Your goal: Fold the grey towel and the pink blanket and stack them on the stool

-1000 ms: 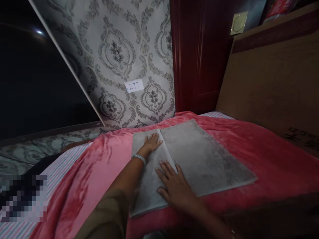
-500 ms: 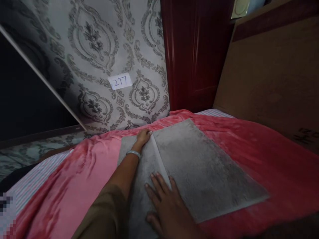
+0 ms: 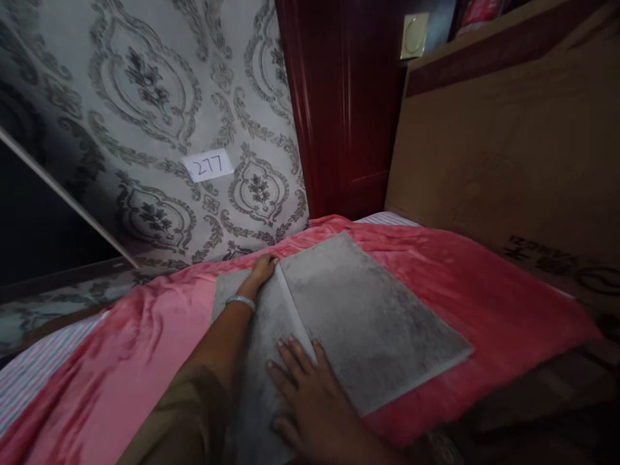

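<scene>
A grey, stone-patterned sheet (image 3: 372, 310) lies flat, with a narrow white strip (image 3: 293, 307) running lengthwise across it. I cannot tell whether the strip is a separate piece or a turned-up edge. At the strip's far end, the curled fingers of my left hand (image 3: 264, 268) pinch it; a pale bracelet (image 3: 241, 301) is on that wrist. Lower down, my right hand (image 3: 310, 397) rests flat with fingers spread, fingertips over the strip's near end and the grey surface beside it. My left forearm covers part of the sheet's left side.
A pink-red blanket (image 3: 436, 278) lies under the sheet, over striped bedding (image 3: 53, 361). Behind stand a patterned wall with a 277 label (image 3: 208, 165) and a dark red wooden panel (image 3: 339, 110). A large cardboard box (image 3: 484, 148) borders the right; a dark panel (image 3: 43, 213) the left.
The view has turned a little to the right, so everything sits further left and more of the box shows. Both hands keep their places on the strip and sheet.
</scene>
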A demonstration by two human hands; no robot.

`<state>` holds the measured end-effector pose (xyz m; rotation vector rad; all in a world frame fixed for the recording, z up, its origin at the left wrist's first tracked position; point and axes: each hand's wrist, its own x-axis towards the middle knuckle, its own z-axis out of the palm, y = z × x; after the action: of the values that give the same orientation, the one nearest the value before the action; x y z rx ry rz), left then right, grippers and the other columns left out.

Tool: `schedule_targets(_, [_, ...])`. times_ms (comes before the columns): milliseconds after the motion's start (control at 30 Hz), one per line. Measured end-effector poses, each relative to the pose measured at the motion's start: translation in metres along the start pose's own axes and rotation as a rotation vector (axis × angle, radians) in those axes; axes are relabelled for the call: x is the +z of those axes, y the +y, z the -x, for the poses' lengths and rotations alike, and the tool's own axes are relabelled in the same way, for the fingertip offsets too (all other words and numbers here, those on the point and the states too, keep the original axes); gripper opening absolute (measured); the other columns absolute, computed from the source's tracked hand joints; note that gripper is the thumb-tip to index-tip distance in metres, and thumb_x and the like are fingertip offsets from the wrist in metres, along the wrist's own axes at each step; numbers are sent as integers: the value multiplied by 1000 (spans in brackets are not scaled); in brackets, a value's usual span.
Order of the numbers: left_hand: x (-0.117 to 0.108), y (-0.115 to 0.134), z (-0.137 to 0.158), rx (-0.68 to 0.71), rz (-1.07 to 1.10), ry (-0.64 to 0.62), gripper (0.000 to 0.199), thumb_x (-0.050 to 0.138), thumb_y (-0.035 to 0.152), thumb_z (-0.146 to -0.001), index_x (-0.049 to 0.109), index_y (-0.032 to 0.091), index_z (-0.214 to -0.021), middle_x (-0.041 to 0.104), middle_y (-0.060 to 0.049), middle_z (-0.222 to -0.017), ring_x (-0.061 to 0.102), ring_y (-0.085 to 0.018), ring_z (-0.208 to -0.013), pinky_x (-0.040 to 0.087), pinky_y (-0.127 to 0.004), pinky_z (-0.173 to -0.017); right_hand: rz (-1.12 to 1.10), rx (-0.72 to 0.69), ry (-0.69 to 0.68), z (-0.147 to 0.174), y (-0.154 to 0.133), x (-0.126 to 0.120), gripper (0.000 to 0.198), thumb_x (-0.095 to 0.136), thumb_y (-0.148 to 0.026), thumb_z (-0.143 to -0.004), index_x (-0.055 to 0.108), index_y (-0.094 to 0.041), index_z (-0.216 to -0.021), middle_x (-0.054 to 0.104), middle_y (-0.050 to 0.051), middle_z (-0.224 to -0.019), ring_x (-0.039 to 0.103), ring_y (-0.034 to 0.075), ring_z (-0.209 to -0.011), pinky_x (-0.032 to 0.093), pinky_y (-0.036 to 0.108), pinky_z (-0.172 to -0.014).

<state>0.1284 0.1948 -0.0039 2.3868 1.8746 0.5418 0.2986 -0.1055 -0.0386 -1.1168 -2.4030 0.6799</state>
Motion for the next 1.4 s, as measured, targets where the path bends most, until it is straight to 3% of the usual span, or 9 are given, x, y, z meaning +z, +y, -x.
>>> schedule_targets(167, [-21,5,44,39,-65,11,52,52,31,-91,54,15,-140,47,-15,-153,37,-29,-146,28,-47,-121,26,1,9,0,-5,-9,67,45,-52,-99,29,-24,-158,10,10,-168,0,27,-155,-4,61,-121])
schedule_targets(433, [-12,29,110,-9,-338,-194,61,26,48,-101,32,23,-156,25,-12,-165,22,-32,-153,22,-60,-119,102,27,24,4,-13,-17,66,45,-54,-99,33,-23,-156,18,10,-167,6,27,-155,3,61,-122])
schedule_targets(600, [-23,50,118,-1,-347,-133,57,31,45,-100,40,23,-152,35,-16,-161,31,-36,-148,27,-62,-114,155,73,65,28,-13,-10,65,46,-53,-99,35,-23,-156,24,7,-166,10,28,-154,10,55,-123])
schedule_targets(733, [-35,70,130,-27,-432,-60,56,36,45,-98,61,7,-130,63,-29,-127,56,-43,-123,33,-64,-105,191,60,74,59,-10,-1,68,50,-50,-98,33,-19,-157,22,10,-166,11,24,-154,10,48,-125])
schedule_targets(833, [-43,84,144,5,-450,-96,53,35,43,-99,68,5,-114,68,-27,-115,62,-41,-113,40,-57,-100,156,16,51,79,-2,-4,69,55,-46,-96,35,-17,-156,26,13,-164,17,22,-153,14,46,-124])
schedule_targets(967, [-42,97,166,94,-369,-131,51,39,47,-98,62,12,-126,61,-22,-132,53,-37,-127,39,-53,-105,18,-36,209,97,32,-42,55,53,-40,-96,50,-20,-147,48,12,-153,38,22,-145,31,45,-118])
schedule_targets(1133, [-17,101,188,71,-308,-114,60,37,48,-99,41,16,-149,36,-20,-159,28,-34,-148,24,-58,-116,72,359,730,113,113,-111,43,56,-34,-88,65,-17,-127,68,14,-127,59,29,-120,43,49,-106])
schedule_targets(1267, [-7,99,193,76,-276,-84,59,36,47,-99,41,17,-150,36,-19,-159,28,-34,-148,23,-59,-118,90,662,735,129,165,-125,49,64,-31,-80,64,-11,-125,71,18,-112,67,31,-101,52,46,-90])
schedule_targets(1400, [-8,98,195,86,-236,-53,58,37,44,-99,43,15,-149,38,-20,-158,30,-36,-147,23,-60,-117,40,723,715,139,187,-116,48,68,-35,-78,67,-13,-121,74,16,-106,69,30,-95,54,42,-83])
